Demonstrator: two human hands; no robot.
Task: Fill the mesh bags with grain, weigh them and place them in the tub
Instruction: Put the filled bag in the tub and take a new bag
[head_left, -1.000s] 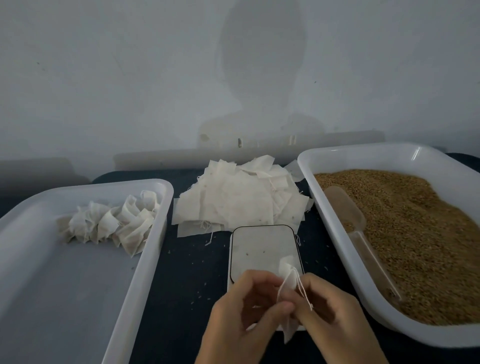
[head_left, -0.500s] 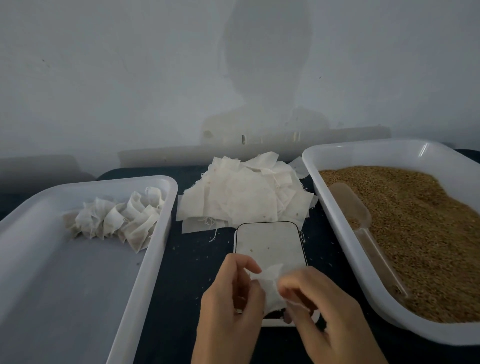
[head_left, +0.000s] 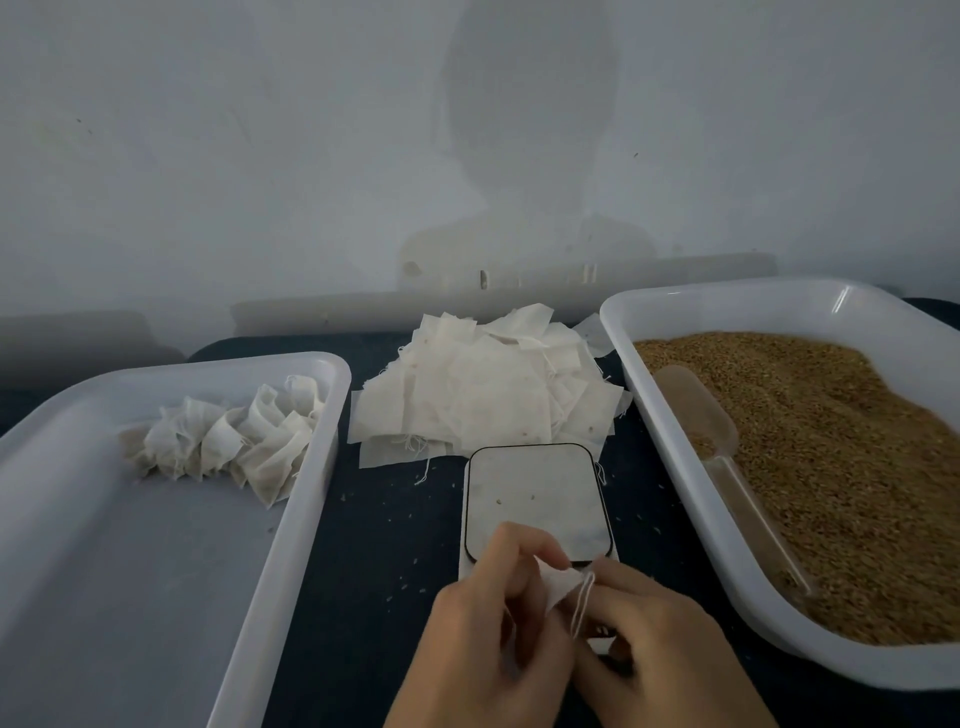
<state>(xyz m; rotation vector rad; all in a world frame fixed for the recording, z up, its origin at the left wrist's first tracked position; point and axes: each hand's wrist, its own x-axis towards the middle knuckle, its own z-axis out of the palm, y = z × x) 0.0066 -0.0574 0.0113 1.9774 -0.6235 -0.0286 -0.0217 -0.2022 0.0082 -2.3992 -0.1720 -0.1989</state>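
scale between tubs, bag pile behind

Two tubs, one scale, one scoop

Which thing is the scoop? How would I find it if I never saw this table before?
Look at the big white tub on the right side, the one full of brown grain. Along its left inner wall lies the scoop, partly sunk in the grain. It is the only see-through plastic tool there, with a rounded bowl at the far end and a long thin handle pointing back toward the person.
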